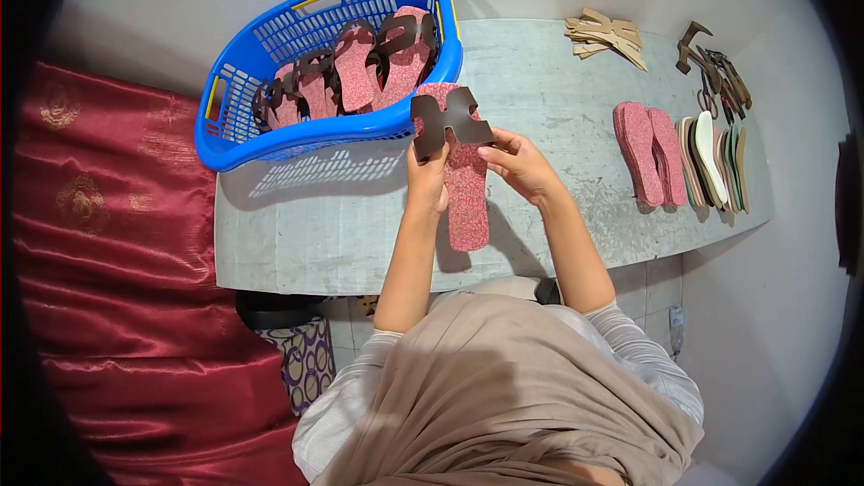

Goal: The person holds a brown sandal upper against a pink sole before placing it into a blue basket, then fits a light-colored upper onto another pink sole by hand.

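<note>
In front of me, over the table, I hold a pink patterned sandal sole [468, 207] with a dark brown cut-out strap [459, 114] laid across its front part. My left hand [427, 182] is closed on the left side of the sandal, its thumb by the strap's lower edge. On the other side, my right hand [524, 166] grips the strap's right end, with its thumb tip against the sole. The fingers beneath the sandal are partly hidden.
A blue plastic basket [306, 141] holding several pink sandals [353, 63] with brown straps stands at the left. On the table [540, 81] lie beige cut pieces [607, 36], a hammer [691, 45], pliers [731, 76], pink soles [639, 153] and a row of thin insole-shaped pieces [715, 162]. A red curtain [117, 261] hangs left.
</note>
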